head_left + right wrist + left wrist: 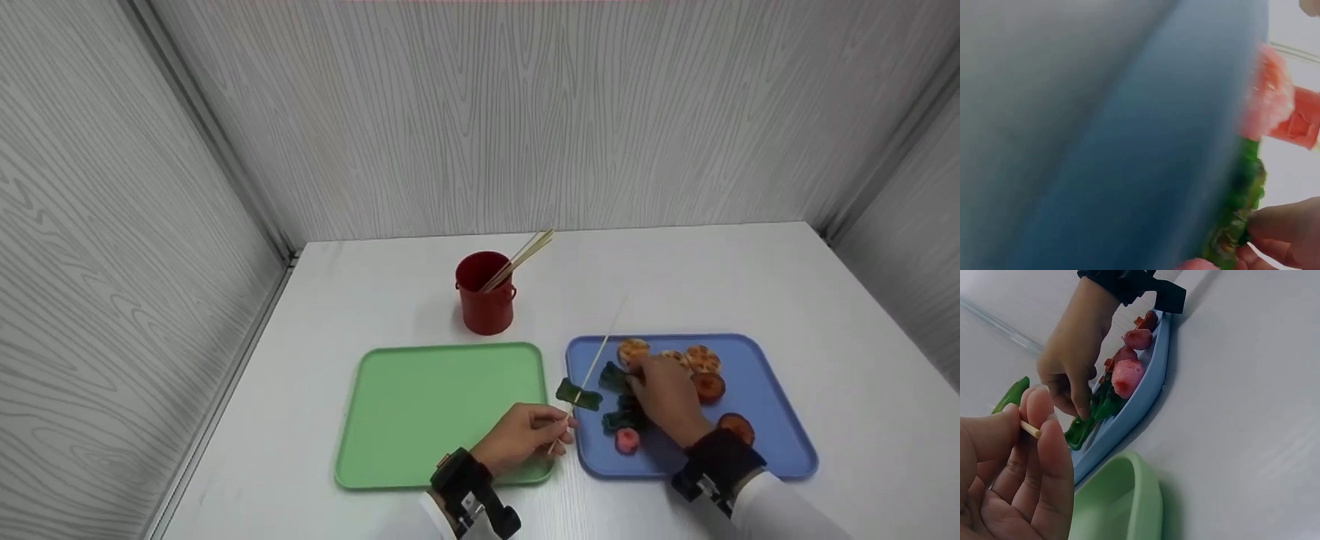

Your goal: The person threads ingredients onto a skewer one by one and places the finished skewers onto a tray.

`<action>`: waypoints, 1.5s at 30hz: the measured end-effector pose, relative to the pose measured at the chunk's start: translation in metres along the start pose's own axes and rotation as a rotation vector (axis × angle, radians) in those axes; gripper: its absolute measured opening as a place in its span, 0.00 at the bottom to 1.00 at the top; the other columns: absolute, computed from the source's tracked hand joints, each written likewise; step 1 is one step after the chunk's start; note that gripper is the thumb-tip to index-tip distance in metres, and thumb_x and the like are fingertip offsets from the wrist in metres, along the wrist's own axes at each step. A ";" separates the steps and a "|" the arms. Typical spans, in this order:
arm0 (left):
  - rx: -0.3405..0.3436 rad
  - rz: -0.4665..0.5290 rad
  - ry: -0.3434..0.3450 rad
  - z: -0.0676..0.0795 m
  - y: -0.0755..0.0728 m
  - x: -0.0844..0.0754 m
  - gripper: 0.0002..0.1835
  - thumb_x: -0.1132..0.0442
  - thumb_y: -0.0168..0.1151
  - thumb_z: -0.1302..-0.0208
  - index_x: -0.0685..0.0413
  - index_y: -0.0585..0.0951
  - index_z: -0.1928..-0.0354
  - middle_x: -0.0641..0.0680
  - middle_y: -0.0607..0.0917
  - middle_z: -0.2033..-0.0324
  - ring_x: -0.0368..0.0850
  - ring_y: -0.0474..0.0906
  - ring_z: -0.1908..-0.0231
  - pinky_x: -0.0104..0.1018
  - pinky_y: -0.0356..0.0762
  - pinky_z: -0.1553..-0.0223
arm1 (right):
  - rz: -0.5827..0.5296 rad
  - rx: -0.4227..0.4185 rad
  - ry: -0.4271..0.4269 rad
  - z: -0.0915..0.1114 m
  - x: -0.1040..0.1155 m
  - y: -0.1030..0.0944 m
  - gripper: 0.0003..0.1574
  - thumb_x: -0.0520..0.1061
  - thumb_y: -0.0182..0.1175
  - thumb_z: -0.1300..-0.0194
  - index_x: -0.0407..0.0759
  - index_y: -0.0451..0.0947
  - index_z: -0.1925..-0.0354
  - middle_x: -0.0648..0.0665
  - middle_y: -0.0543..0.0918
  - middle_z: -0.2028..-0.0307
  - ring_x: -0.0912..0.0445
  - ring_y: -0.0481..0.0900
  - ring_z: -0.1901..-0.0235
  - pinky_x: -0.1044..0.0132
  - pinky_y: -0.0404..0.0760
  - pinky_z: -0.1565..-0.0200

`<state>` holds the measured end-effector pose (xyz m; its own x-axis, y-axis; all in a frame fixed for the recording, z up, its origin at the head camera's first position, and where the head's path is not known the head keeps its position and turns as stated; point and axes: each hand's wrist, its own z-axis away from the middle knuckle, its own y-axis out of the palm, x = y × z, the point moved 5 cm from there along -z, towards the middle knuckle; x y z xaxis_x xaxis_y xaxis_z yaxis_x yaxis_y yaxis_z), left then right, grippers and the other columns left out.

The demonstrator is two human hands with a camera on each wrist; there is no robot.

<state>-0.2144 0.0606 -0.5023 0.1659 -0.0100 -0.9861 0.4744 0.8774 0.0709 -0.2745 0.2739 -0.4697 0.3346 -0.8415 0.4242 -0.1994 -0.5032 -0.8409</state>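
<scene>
My left hand (529, 435) pinches a thin bamboo skewer (595, 361) near its lower end, between thumb and fingers. Threaded on that skewer, just above the fingertips, is a green pepper piece (590, 401). In the left wrist view the skewer's blunt end (1031, 430) sticks out between the fingers. Over the blue tray (776, 431), my right hand (667, 397) reaches down and pinches another green pepper piece (613, 378); its thumb and a finger lie against the piece (1233, 236) in the right wrist view. More green pieces (619, 422) and a pink piece (627, 441) lie beside it.
Browned golden rounds (703, 359) and reddish rounds (736, 427) lie on the blue tray. A green tray (435, 412) sits to the left, under my left forearm. Behind stands a red bucket (487, 311) with several skewers (529, 253) leaning out. Panels (525, 112) enclose the white table.
</scene>
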 end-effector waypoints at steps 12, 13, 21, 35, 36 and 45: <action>-0.002 -0.006 -0.001 0.014 -0.004 -0.004 0.12 0.68 0.57 0.31 0.69 0.82 0.51 0.54 0.85 0.70 0.35 0.79 0.74 0.24 0.76 0.73 | -0.321 -0.148 0.191 -0.013 0.001 -0.043 0.12 0.45 0.61 0.31 0.38 0.83 0.58 0.41 0.85 0.67 0.55 0.79 0.69 0.70 0.74 0.70; -0.003 -0.006 0.000 0.015 -0.004 -0.004 0.12 0.68 0.57 0.31 0.69 0.82 0.51 0.54 0.86 0.70 0.35 0.79 0.74 0.25 0.76 0.73 | -0.345 -0.161 0.201 -0.014 0.002 -0.046 0.12 0.46 0.61 0.31 0.38 0.83 0.58 0.40 0.85 0.67 0.55 0.79 0.70 0.71 0.75 0.70; 0.008 -0.017 -0.012 0.028 -0.007 0.002 0.13 0.68 0.58 0.31 0.70 0.82 0.50 0.53 0.85 0.71 0.35 0.78 0.74 0.24 0.74 0.74 | -0.622 -0.114 0.363 -0.011 0.000 -0.046 0.20 0.50 0.56 0.28 0.34 0.78 0.50 0.42 0.84 0.63 0.61 0.81 0.70 0.68 0.83 0.66; 0.067 -0.028 -0.088 0.029 0.009 0.009 0.12 0.69 0.59 0.32 0.68 0.83 0.51 0.51 0.84 0.72 0.35 0.78 0.75 0.23 0.75 0.74 | -0.684 -0.129 0.470 0.005 -0.013 -0.052 0.23 0.51 0.54 0.27 0.34 0.76 0.46 0.60 0.82 0.70 0.64 0.81 0.71 0.71 0.82 0.64; 0.070 -0.020 -0.096 0.029 0.010 0.009 0.12 0.69 0.59 0.32 0.68 0.83 0.51 0.51 0.84 0.72 0.35 0.78 0.75 0.23 0.75 0.74 | -0.674 -0.135 0.471 0.006 -0.014 -0.054 0.22 0.51 0.54 0.27 0.34 0.76 0.47 0.60 0.82 0.70 0.64 0.81 0.71 0.72 0.82 0.64; 0.116 0.024 -0.109 0.034 0.015 0.013 0.13 0.70 0.58 0.32 0.70 0.82 0.50 0.52 0.83 0.72 0.35 0.76 0.76 0.23 0.73 0.76 | -0.683 -0.148 0.490 0.016 -0.014 -0.058 0.22 0.52 0.54 0.27 0.35 0.76 0.47 0.57 0.83 0.69 0.62 0.81 0.69 0.69 0.82 0.64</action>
<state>-0.1758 0.0574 -0.5093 0.2687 -0.0472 -0.9621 0.5646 0.8170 0.1175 -0.2526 0.3183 -0.4320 -0.0041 -0.3175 0.9482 -0.2282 -0.9229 -0.3100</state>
